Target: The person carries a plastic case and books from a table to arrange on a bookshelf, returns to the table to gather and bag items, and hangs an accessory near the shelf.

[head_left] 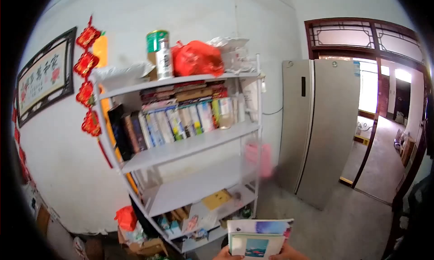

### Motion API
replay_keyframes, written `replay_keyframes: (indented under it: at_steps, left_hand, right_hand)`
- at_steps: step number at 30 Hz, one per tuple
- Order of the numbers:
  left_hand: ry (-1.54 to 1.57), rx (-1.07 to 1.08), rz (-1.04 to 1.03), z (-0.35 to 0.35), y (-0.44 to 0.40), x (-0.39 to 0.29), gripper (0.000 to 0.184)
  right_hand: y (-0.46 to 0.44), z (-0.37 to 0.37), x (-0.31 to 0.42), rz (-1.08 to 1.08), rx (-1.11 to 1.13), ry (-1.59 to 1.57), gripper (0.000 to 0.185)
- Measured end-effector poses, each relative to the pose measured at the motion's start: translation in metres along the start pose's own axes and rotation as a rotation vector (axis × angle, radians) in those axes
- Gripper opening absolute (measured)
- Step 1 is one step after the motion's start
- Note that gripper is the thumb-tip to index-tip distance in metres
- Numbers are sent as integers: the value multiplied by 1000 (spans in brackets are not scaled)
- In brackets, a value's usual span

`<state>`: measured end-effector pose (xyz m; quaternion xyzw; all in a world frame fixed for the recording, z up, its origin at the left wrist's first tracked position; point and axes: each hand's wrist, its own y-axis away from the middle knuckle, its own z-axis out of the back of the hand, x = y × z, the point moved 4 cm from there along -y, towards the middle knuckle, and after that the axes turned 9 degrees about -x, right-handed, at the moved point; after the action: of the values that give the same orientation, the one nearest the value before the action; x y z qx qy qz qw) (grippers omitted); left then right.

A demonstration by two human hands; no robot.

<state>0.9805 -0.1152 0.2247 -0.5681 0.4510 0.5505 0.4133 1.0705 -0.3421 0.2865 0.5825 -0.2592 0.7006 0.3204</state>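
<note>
At the bottom of the head view I hold a small stack of books (266,238). The front one has a pale cover with a blue-green picture, and behind it shows a white cover with purple and blue. My left hand (223,254) is closed on the stack's left edge. The fingers of my right hand (289,252) grip its right edge, thumb on the front. Ahead stands a white metal shelf rack (194,147). Upright books (181,122) fill its second level, with more books (183,92) lying stacked above and behind them.
On the rack's top sit a green-lidded can (158,54), a red plastic bag (197,58) and wrapped packages (124,72). Lower boards carry papers and a yellow item (216,199). A box (151,248) stands at the rack's left foot. Right are a refrigerator (332,129) and a doorway (377,138).
</note>
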Motion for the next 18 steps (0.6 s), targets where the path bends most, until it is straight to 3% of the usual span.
replay_keyframes:
  at_steps: [2,4,6,7,9,10,13,15,16,18]
  left_hand:
    - [148,18,41,-35,-40,-35,55]
    - [16,98,21,-57,-86,-66,59]
    - [20,111,-33,-73,-131,-79,64]
    - [-83,57,-97,-74,-162,-69,59]
    - [-291,-53,-218,-71,-219,-65,49]
    - [-268,54,-327,-65,-247,-68,43]
    - [-447,158,-367,-36,-321,-129,27]
    - [-504,-21,-439,-10,-383,-184,19]
    - [-824,-68,-794,5,-426,-212,23]
    - [-1142,-270,-1094,12,-488,-287,33]
  right_hand:
    - [-16,37,9,12,-183,58,28]
    - [-33,67,29,137,-289,287,28]
    - [-61,89,18,-2,-385,92,30]
    - [-78,99,11,-73,-425,-7,32]
    - [-124,118,2,172,-544,-36,35]
    - [-144,127,-1,292,-602,-48,36]
    - [-211,162,4,193,-580,-110,31]
    - [-268,193,-9,282,-562,-241,33]
    - [-297,208,-10,329,-551,-304,35]
    - [-345,226,23,365,-605,-308,32]
